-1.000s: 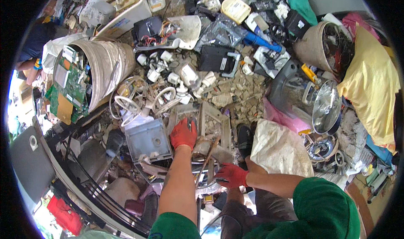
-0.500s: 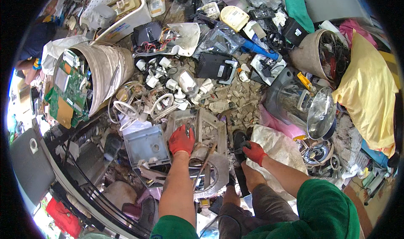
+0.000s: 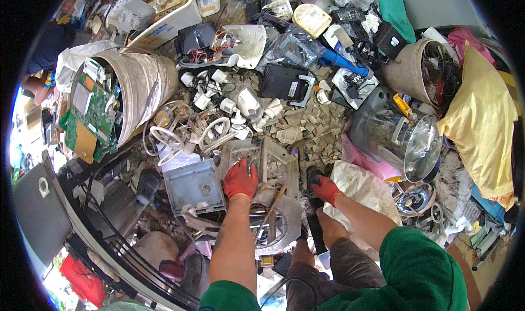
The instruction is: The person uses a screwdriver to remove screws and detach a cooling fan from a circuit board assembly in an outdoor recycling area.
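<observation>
My left hand (image 3: 240, 179), in a red glove with dark fingertips, lies over the near left part of a dusty grey frame (image 3: 264, 147). Its fingers point away from me and stand a little apart, with nothing visible in them. A shallow grey-blue plastic box (image 3: 192, 186) is just left of it. In a matching red glove, my right hand (image 3: 324, 189) is beside my dark shoe, to the right of the frame. Its dark fingers curl together, and whatever they hold is hidden. Beneath my right wrist spreads a whitish sack (image 3: 363, 193).
A tilted bucket with green circuit boards (image 3: 90, 111) lies at left; another bucket (image 3: 407, 70) with cables stands at right. White plugs and lamp parts (image 3: 235, 108), a black box (image 3: 281, 84) and broken shards (image 3: 311, 125) lie ahead. A yellow cloth (image 3: 476, 125) hangs at far right.
My right hand has shifted slightly left and away from me, towards the shoe. My left hand stays over the frame, its fingers somewhat more spread. The whole view has moved a little.
</observation>
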Action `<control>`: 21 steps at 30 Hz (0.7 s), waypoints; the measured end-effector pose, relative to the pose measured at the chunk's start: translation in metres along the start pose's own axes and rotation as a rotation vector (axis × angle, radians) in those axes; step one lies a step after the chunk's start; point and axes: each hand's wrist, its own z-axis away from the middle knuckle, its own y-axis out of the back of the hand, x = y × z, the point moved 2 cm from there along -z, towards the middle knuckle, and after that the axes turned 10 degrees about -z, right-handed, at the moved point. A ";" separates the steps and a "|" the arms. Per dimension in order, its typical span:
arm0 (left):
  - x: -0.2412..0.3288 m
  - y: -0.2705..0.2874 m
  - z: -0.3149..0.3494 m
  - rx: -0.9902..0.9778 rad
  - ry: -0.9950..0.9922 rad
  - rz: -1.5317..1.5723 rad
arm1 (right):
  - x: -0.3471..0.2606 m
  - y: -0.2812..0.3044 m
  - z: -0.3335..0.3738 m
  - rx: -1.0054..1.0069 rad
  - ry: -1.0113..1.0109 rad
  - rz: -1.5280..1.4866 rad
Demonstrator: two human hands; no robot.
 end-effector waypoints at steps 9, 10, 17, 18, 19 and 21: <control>-0.001 0.000 -0.001 -0.037 0.006 0.016 | -0.158 0.026 -0.137 0.116 0.234 -0.025; -0.001 0.001 -0.002 -0.076 0.006 0.016 | -0.187 0.029 -0.153 0.152 0.318 0.053; -0.006 0.006 -0.003 -0.042 -0.018 0.083 | -0.346 0.038 -0.266 0.353 0.453 0.447; -0.010 0.004 0.002 -0.023 0.014 0.104 | -0.365 0.031 -0.269 0.365 0.451 0.465; -0.004 0.003 -0.004 -0.015 0.001 0.129 | -0.365 0.042 -0.287 0.406 0.427 0.499; -0.001 0.009 -0.008 -0.032 -0.021 0.145 | -0.366 0.050 -0.316 0.433 0.450 0.484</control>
